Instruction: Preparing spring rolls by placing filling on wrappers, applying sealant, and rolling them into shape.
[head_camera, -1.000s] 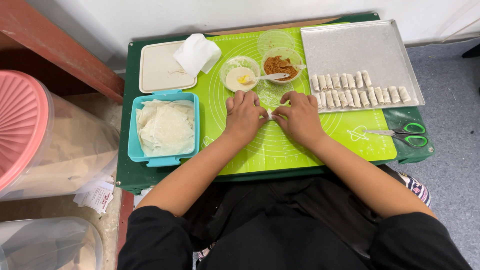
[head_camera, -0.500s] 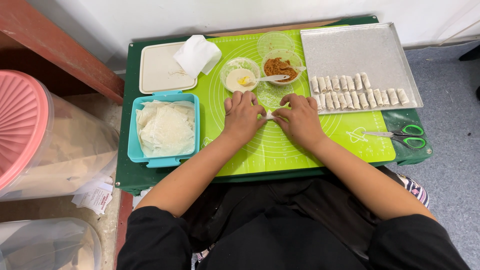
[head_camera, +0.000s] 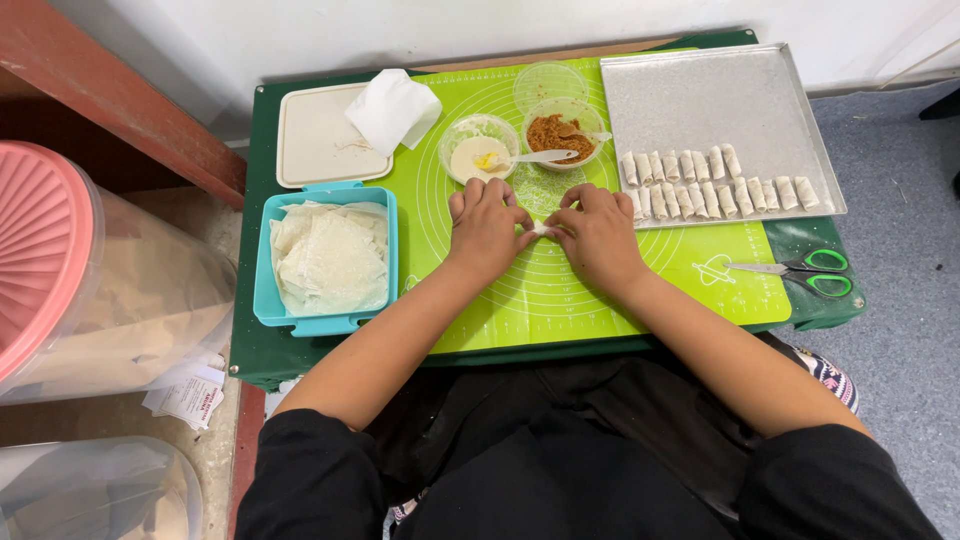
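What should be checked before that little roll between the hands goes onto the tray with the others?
1. Roll held by both hands: ok, left hand and right hand pinch it on the mat.
2. Roll sealed: cannot tell, fingers hide it.
3. Room on the tray: ok, the upper part is bare.
4. Finished rolls in order: ok, two neat rows.
5. Scissors out of the way: ok, at the mat's right end.
6. Wrappers ready: ok, stacked in the blue tub.

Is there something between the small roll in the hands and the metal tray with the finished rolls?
Nothing visible blocks it. The small roll sits between the left hand and right hand on the green mat; the metal tray lies just right, beyond the right hand's fingers.
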